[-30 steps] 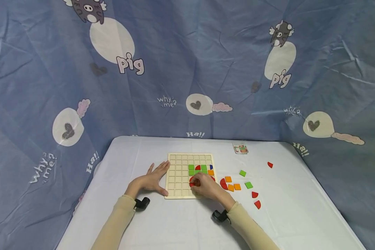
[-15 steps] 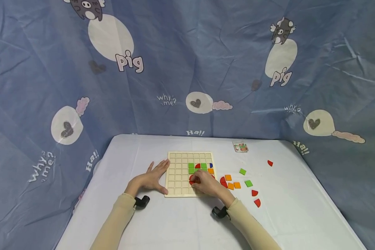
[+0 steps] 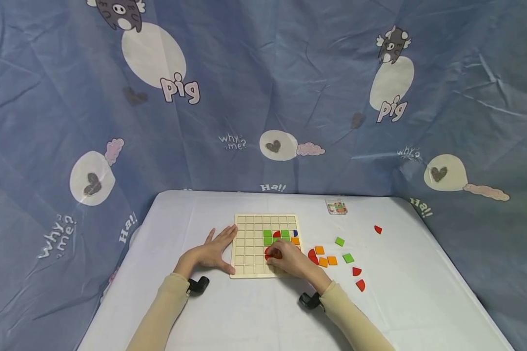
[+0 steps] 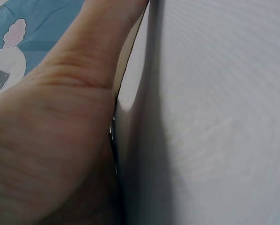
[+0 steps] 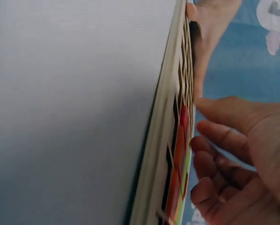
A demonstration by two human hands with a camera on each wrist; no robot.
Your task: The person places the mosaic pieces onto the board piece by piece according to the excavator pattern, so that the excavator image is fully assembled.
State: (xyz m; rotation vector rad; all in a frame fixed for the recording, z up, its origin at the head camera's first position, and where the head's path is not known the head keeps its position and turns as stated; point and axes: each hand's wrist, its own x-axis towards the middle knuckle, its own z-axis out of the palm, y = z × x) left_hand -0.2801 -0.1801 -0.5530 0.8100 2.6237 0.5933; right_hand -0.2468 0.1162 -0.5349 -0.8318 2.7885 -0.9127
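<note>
A pale square grid board [image 3: 249, 248] lies on the white table. My left hand [image 3: 212, 251] is spread along the board's left side, fingers near its upper left edge and thumb at the lower left corner. Over the board's right half, my right hand [image 3: 290, 259] has its thumb and index finger at a red quarter-circle tile [image 3: 268, 251], one on either side. The right wrist view shows the other fingers curled beside the board's surface. Green square tiles [image 3: 267, 234], an orange square tile [image 3: 294, 241] and a small blue tile [image 3: 295, 233] sit in cells. The right hand hides the cells beneath it.
Right of the board lie loose orange squares [image 3: 332, 261], green squares [image 3: 348, 258] and red quarter-circles [image 3: 360, 285]. A lone red piece [image 3: 378, 229] is farther out. A small printed card [image 3: 336, 207] rests near the back edge, before a blue patterned cloth [image 3: 228, 97].
Both hands keep nearly the same place, and the right fingertips stay at the red tiles. The head view shifts slightly; no loose tile has moved.
</note>
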